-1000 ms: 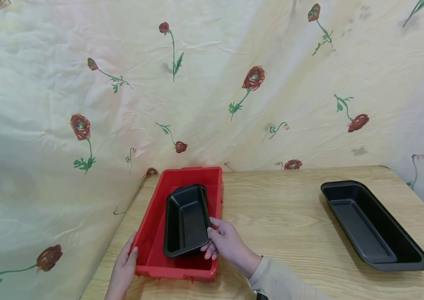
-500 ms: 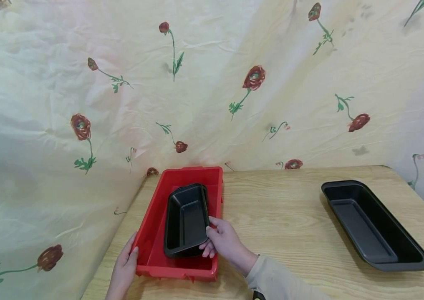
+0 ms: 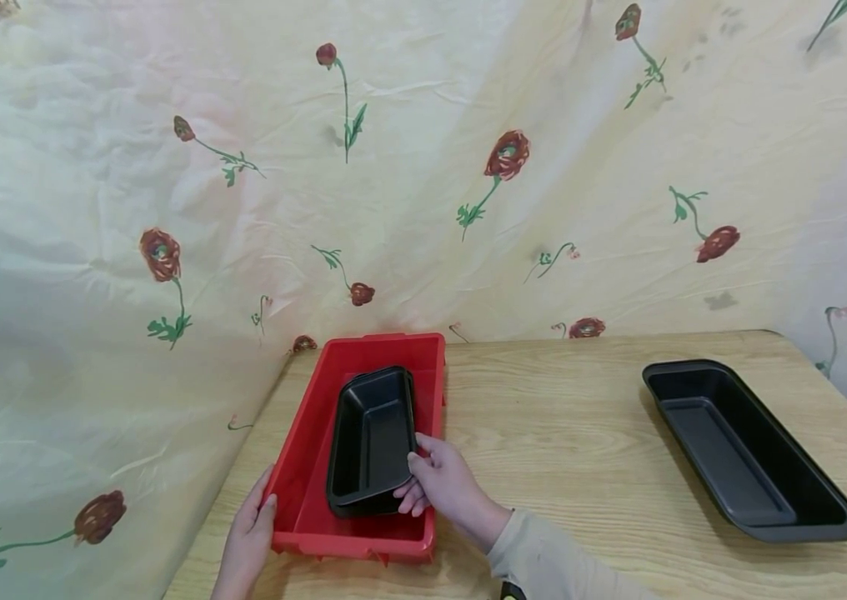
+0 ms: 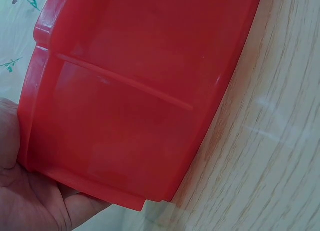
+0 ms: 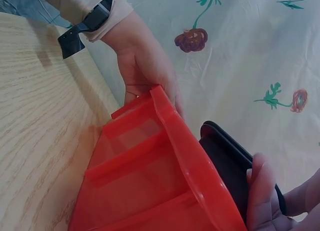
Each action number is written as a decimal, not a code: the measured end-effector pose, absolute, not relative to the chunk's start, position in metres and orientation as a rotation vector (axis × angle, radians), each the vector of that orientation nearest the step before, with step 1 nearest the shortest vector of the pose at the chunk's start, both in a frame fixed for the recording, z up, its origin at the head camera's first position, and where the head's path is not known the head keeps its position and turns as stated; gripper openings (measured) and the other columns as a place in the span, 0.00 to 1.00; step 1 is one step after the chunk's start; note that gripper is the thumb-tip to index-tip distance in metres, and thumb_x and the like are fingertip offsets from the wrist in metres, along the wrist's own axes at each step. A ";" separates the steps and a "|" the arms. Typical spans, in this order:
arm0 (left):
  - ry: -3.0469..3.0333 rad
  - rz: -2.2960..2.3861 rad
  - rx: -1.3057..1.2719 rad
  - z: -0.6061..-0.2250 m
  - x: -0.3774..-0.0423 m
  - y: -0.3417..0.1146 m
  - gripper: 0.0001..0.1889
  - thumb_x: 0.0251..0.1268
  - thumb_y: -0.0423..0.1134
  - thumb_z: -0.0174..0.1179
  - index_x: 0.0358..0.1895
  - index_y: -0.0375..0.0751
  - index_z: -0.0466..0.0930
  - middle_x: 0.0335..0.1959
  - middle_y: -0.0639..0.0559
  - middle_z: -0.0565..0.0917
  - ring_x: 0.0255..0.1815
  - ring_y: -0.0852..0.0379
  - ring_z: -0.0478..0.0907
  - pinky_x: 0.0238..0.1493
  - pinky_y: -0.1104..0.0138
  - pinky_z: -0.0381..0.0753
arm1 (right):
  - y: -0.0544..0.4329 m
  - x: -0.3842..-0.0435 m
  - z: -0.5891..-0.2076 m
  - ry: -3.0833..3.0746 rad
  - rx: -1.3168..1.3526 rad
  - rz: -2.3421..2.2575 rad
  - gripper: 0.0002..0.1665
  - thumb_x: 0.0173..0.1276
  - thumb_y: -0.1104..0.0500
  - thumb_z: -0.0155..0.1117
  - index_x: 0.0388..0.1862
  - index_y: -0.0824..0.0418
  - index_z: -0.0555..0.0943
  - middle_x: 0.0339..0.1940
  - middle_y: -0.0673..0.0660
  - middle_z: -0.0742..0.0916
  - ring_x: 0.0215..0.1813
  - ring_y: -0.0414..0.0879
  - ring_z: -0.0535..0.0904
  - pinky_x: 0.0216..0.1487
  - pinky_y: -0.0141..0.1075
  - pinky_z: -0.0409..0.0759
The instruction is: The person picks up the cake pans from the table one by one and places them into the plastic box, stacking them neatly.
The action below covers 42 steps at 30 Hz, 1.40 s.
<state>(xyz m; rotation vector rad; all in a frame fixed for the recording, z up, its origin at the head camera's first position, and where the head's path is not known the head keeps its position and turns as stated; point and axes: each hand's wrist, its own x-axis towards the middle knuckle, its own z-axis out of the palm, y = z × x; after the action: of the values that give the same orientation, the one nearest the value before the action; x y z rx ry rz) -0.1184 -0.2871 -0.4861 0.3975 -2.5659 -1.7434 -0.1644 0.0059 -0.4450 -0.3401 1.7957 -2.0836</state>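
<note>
A red plastic bin stands at the left of the table, and a black loaf pan lies tilted inside it. A second dark rim peeks out under that pan along its far and near edges. My left hand grips the near left corner of the bin, as the left wrist view shows with the hand under the red wall. At the pan's near right corner, my right hand pinches the rim between thumb and fingers. The right wrist view has the right hand on the pan.
A longer black loaf pan sits on the right side of the wooden table. Flowered cloth hangs behind the table and down its left side, close to the bin.
My right hand has shifted slightly left with the pan's near right corner, turning the pan a little. The left hand and the red bin stay in place.
</note>
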 end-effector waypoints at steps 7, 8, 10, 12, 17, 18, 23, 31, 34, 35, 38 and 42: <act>-2.564 -1.747 0.413 -0.485 -0.118 -0.287 0.29 0.87 0.34 0.37 0.85 0.39 0.46 0.80 0.30 0.55 0.75 0.29 0.60 0.67 0.41 0.72 | 0.009 -0.163 -0.447 1.782 -0.335 -2.029 0.36 0.83 0.65 0.50 0.80 0.78 0.49 0.36 0.67 0.89 0.20 0.42 0.82 0.23 0.30 0.82; -2.563 -1.747 0.414 -0.485 -0.118 -0.287 0.29 0.87 0.34 0.37 0.85 0.39 0.46 0.80 0.30 0.55 0.75 0.29 0.60 0.67 0.41 0.72 | 0.010 -0.162 -0.447 1.781 -0.336 -2.020 0.37 0.83 0.65 0.51 0.80 0.79 0.48 0.36 0.66 0.90 0.20 0.42 0.82 0.22 0.30 0.82; -2.563 -1.749 0.426 -0.485 -0.118 -0.286 0.29 0.87 0.34 0.37 0.85 0.40 0.47 0.80 0.31 0.55 0.75 0.29 0.60 0.68 0.41 0.71 | 0.010 -0.161 -0.446 1.780 -0.337 -1.997 0.38 0.83 0.65 0.51 0.80 0.79 0.47 0.37 0.66 0.90 0.20 0.42 0.82 0.21 0.29 0.81; -2.563 -1.748 0.428 -0.485 -0.118 -0.286 0.29 0.87 0.34 0.37 0.85 0.40 0.46 0.80 0.31 0.55 0.75 0.29 0.60 0.68 0.41 0.71 | 0.011 -0.160 -0.445 1.782 -0.332 -1.972 0.38 0.82 0.66 0.51 0.80 0.80 0.47 0.37 0.65 0.90 0.19 0.41 0.81 0.20 0.29 0.80; -2.568 -1.748 0.439 -0.485 -0.118 -0.285 0.29 0.87 0.35 0.37 0.85 0.40 0.46 0.80 0.31 0.56 0.75 0.29 0.60 0.67 0.41 0.72 | 0.013 -0.159 -0.444 1.790 -0.339 -1.924 0.39 0.81 0.67 0.52 0.78 0.83 0.46 0.38 0.66 0.90 0.18 0.41 0.81 0.20 0.29 0.81; -2.568 -1.749 0.438 -0.485 -0.118 -0.285 0.29 0.87 0.35 0.37 0.85 0.40 0.46 0.80 0.31 0.56 0.75 0.29 0.60 0.67 0.41 0.72 | 0.013 -0.158 -0.444 1.791 -0.343 -1.921 0.39 0.80 0.67 0.52 0.78 0.84 0.46 0.39 0.66 0.90 0.17 0.41 0.81 0.20 0.29 0.81; -2.569 -1.750 0.448 -0.485 -0.118 -0.285 0.29 0.87 0.35 0.37 0.85 0.41 0.46 0.80 0.32 0.56 0.75 0.29 0.60 0.66 0.42 0.73 | 0.014 -0.156 -0.444 1.811 -0.328 -1.891 0.39 0.79 0.68 0.53 0.77 0.86 0.47 0.38 0.67 0.89 0.18 0.42 0.82 0.21 0.33 0.84; -2.582 -1.733 0.429 -0.486 -0.117 -0.285 0.29 0.87 0.34 0.37 0.85 0.40 0.46 0.81 0.31 0.55 0.76 0.29 0.58 0.68 0.40 0.69 | 0.017 -0.151 -0.438 1.851 -0.300 -1.790 0.36 0.79 0.67 0.56 0.76 0.83 0.56 0.37 0.62 0.88 0.21 0.47 0.85 0.22 0.34 0.84; -2.579 -1.738 0.417 -0.485 -0.117 -0.285 0.29 0.87 0.35 0.37 0.85 0.41 0.46 0.81 0.31 0.55 0.76 0.30 0.59 0.69 0.40 0.69 | 0.020 -0.148 -0.436 1.871 -0.313 -1.769 0.34 0.78 0.67 0.56 0.75 0.82 0.59 0.35 0.59 0.87 0.21 0.47 0.84 0.21 0.33 0.83; -2.577 -1.738 0.408 -0.485 -0.117 -0.285 0.29 0.87 0.35 0.37 0.85 0.40 0.47 0.81 0.31 0.55 0.76 0.29 0.59 0.69 0.40 0.69 | 0.020 -0.147 -0.435 1.876 -0.319 -1.766 0.33 0.77 0.67 0.56 0.75 0.82 0.61 0.35 0.59 0.87 0.20 0.46 0.84 0.20 0.32 0.82; -2.571 -1.745 0.404 -0.485 -0.117 -0.285 0.29 0.87 0.35 0.37 0.85 0.41 0.47 0.81 0.31 0.55 0.76 0.30 0.60 0.69 0.40 0.70 | 0.023 -0.144 -0.433 1.886 -0.351 -1.766 0.30 0.77 0.68 0.56 0.73 0.80 0.65 0.35 0.58 0.87 0.20 0.44 0.82 0.20 0.31 0.82; -2.569 -1.747 0.406 -0.485 -0.117 -0.285 0.29 0.87 0.34 0.37 0.85 0.40 0.46 0.81 0.31 0.55 0.76 0.30 0.59 0.69 0.40 0.69 | 0.028 -0.142 -0.432 1.888 -0.396 -1.789 0.26 0.76 0.69 0.55 0.70 0.76 0.71 0.36 0.58 0.88 0.20 0.44 0.82 0.21 0.31 0.82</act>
<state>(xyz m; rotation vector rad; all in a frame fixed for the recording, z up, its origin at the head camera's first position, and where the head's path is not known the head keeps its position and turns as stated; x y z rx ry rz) -0.1167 -0.2855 -0.4845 0.4063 -2.5687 -1.7473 -0.1418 0.0278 -0.4323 -0.3959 1.8877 -1.7887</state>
